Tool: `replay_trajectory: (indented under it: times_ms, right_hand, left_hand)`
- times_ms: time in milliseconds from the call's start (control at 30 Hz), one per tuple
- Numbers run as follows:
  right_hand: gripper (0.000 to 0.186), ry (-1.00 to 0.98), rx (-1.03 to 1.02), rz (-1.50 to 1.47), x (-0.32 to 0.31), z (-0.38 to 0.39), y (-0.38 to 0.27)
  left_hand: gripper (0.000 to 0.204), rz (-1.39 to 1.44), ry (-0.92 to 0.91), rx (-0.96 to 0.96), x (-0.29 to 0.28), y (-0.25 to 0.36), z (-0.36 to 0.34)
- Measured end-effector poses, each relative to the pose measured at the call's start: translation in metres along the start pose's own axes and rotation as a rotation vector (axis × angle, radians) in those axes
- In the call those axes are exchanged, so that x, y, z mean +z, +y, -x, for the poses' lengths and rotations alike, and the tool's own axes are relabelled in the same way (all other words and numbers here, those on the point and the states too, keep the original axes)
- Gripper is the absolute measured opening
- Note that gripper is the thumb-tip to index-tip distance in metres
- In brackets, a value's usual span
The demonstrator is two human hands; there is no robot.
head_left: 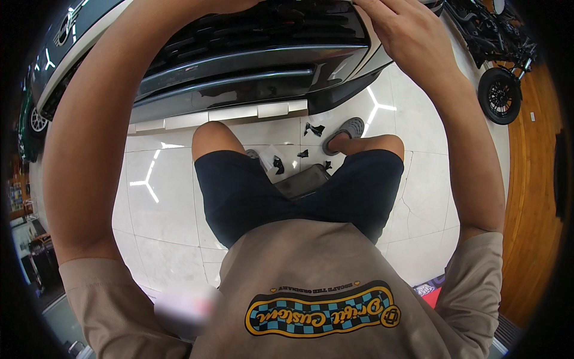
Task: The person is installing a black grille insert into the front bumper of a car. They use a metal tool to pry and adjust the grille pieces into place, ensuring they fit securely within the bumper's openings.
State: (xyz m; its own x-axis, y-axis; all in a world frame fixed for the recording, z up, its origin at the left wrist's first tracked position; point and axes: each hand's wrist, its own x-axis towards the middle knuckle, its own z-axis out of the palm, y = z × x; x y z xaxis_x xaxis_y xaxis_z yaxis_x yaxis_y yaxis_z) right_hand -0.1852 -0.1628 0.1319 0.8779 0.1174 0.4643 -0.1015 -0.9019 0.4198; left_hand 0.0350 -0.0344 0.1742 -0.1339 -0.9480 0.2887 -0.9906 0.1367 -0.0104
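Both my arms reach forward around the front of a dark, glossy car bumper [263, 69]. My left hand [233, 6] is at the top edge over the bumper, mostly cut off, with its fingers out of view. My right hand [406, 27] is by the bumper's right corner. Its fingers stretch toward the upper left, and their tips are cut off or hidden; nothing shows held in it. A pale segmented strip [239, 113] runs beneath the bumper. Between my bent knees are several small glossy black scraps [314, 129] on the floor, one lying on a clear sheet [272, 154].
A dark grey box-like thing [305, 181] sits between my thighs. My right foot wears a grey clog [344, 134] on the pale tiled floor [164, 209]. A black motorcycle wheel [500, 96] stands at the right, beside wood flooring [532, 209]. Another dark car [78, 30] is at the upper left.
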Motion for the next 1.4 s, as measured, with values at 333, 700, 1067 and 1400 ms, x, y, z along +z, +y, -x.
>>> replay_trajectory:
  times_ms: [333,700,1067,1400]
  right_hand:
    - [0.026,0.092,-0.009,-0.046,0.01,-0.002,0.001]
    - [0.03,0.121,-0.006,-0.038,0.013,0.006,0.004]
    - [0.029,0.106,0.009,-0.029,0.012,0.005,0.002]
    - [0.027,0.112,0.032,-0.054,0.022,0.012,0.006]
  left_hand:
    - [0.016,-0.007,0.062,0.053,0.011,-0.013,0.002]
    - [0.017,-0.009,-0.019,-0.043,-0.003,0.003,0.0]
    - [0.017,-0.013,-0.025,-0.064,-0.005,0.006,0.0]
    - [0.02,-0.002,0.04,0.004,0.008,-0.009,0.0]
